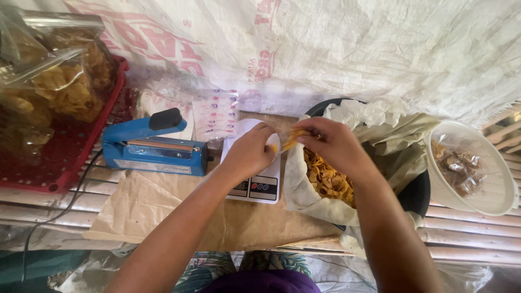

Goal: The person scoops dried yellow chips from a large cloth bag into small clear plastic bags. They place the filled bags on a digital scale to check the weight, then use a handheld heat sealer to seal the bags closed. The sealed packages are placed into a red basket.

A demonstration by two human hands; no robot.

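Slatted bamboo bench covered in part by brown paper, backed by a white woven sack sheet. At left, a red crate holds clear bags of yellow chips; beside it lies a blue heat sealer, then a stack of small printed pouches. A white kitchen scale sits at centre. A dark tub, lined with pale paper, holds loose yellow chips; a white colander with wrapped pieces stands at right. Left hand pinches the mouth of a small clear bag above the scale. Right hand, fingers bunched, grasps several chips at that opening, just above the tub's near rim.
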